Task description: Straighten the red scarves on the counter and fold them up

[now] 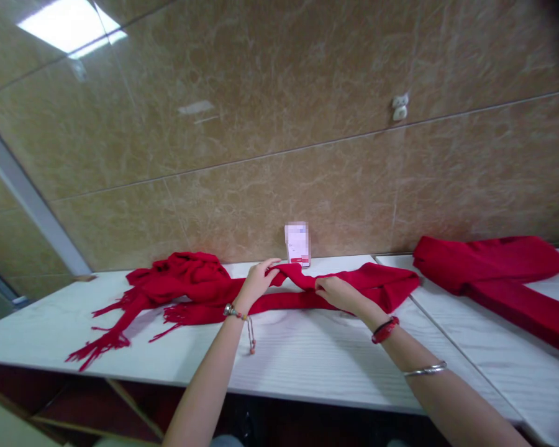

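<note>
A long red scarf (289,301) lies stretched across the white tabletop in front of me, its fringe at the left and a folded loop at the right. My left hand (259,282) grips its upper strip, the fingers bent over the cloth. Further right, my right hand (334,292) is closed on the same strip, fingers curled in. Between my hands the strip is lifted and slightly bunched, and the lower strip lies flat on the table. Under the scarf's left part, or joined with it, is a crumpled red heap (181,276) with fringed ends; I cannot tell where one cloth stops.
A phone (297,243) leans upright against the tan tiled wall (261,155) behind the scarf. More folded red cloth (489,264) lies at the right, past a seam in the white tabletop (307,360). Open shelving (93,406) shows below the front edge.
</note>
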A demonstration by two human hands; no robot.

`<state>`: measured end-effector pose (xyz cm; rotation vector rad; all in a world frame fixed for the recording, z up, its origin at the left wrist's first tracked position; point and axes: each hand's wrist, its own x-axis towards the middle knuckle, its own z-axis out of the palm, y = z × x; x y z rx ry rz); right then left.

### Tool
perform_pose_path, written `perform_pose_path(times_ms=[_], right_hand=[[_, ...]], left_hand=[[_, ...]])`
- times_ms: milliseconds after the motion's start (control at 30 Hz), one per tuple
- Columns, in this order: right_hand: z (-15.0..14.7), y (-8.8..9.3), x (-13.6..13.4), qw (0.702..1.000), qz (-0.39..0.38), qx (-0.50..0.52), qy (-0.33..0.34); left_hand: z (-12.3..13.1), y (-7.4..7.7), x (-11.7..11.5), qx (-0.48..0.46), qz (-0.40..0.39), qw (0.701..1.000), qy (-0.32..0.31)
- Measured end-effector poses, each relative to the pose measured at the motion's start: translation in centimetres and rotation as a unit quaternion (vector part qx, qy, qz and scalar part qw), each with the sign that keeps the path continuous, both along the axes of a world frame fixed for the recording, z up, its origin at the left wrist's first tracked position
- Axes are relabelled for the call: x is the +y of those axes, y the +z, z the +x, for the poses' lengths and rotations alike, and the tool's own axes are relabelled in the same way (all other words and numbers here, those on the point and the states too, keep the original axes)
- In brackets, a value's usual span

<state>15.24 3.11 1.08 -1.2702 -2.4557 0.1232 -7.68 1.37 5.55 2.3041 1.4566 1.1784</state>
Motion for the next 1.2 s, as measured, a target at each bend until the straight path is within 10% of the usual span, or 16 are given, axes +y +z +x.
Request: perform_pose_path(times_ms=[267,433,733,1000,1200], right_hand=[[0.4,-1.1,1.1,0.976,-0.001,0.169,0.136],[0.2,-0.7,1.2,0.970,0.018,0.230,0.081],[1.4,-1.2,2.5,0.926,-0.028,0.376,0.001],[0.7,0.1,0.9,0.828,-0.168,0.527,0.093],[0.9,-0.4,1.4,0.854,-0.179,0.473,0.124]], left_hand=[[3.5,-3.1,0.6,-0.045,-0.065,0.993,-0.093],[3.7,-2.3,0.4,-0.013,-0.080,0.987,-0.142],[-0.4,0.5,1.3,0.270,-0.131,0.954,0.005],[4.3,1.3,0.6,0.065,0.075,0.994,0.040],[7.8,1.0,0.1,0.063,0.005,0.996,-0.063]])
